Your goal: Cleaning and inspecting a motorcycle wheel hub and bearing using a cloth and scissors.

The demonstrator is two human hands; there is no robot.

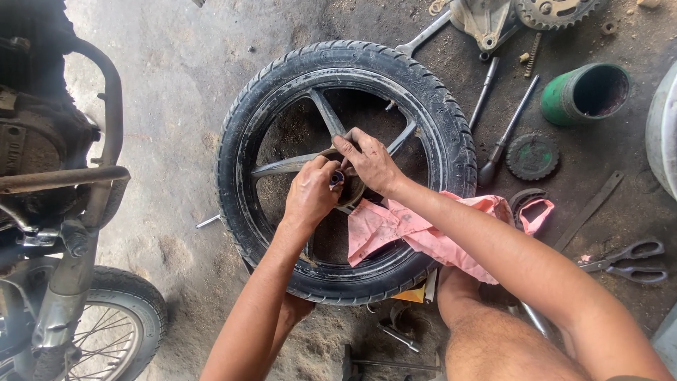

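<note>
Where wheel (345,169) lies on dusty concrete floor (176,85), left hand (310,194) grip pinching small part (336,179), right hand (367,162) fingers pressing hub.

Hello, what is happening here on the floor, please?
A person works with both hands at the hub of a motorcycle wheel lying flat on the dirt floor. The left hand pinches a small dark part at the hub; the right hand rests beside it. A pink rag lies across the tyre, scissors nearby.

A motorcycle wheel (282,92) is laid flat on the dirty concrete floor (176,85). Right of it are seen a screwdriver (506,134), green can (584,93), round lid (532,156) and scissors (626,259).
</note>
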